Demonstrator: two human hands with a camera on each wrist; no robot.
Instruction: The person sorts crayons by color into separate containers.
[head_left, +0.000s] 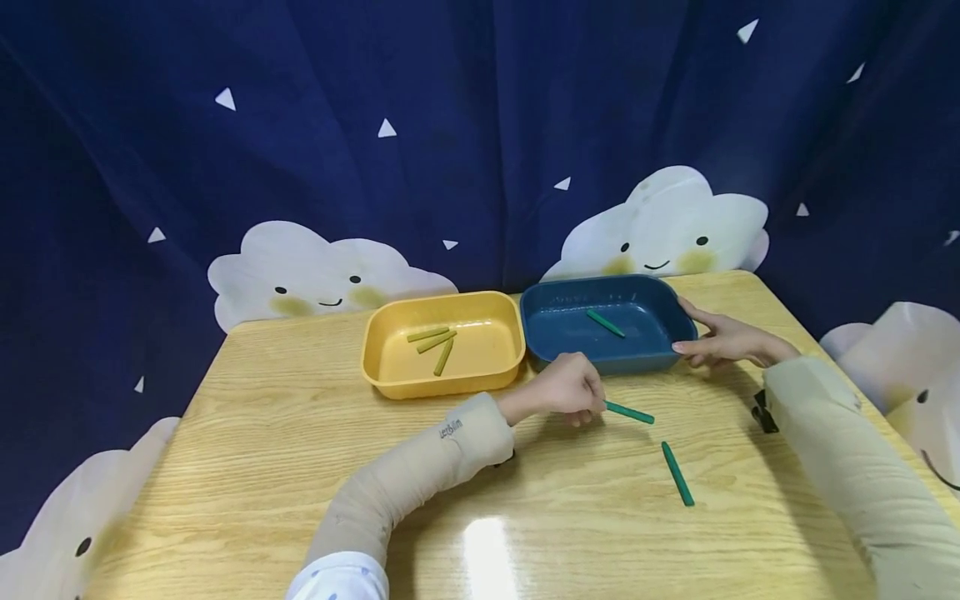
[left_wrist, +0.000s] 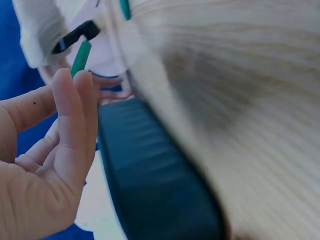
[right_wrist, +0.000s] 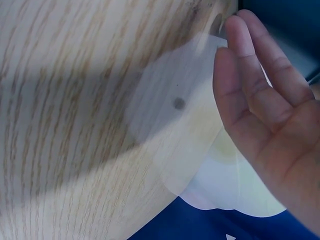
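Note:
My left hand pinches a green crayon between thumb and fingertips, in front of the blue bin. The crayon's free end points right, and in the left wrist view the green crayon sticks out past the fingertips. A second green crayon lies on the table nearer the front, and another green crayon is inside the blue bin. At that bin's right end, my right hand touches the rim and side with extended fingers. The right wrist view has this hand with loosely bent fingers beside the bin.
A yellow bin stands left of the blue one, their ends side by side. Inside it lie several olive-yellow crayons. Both bins are toward the back of the wooden table, before a dark blue curtain with clouds.

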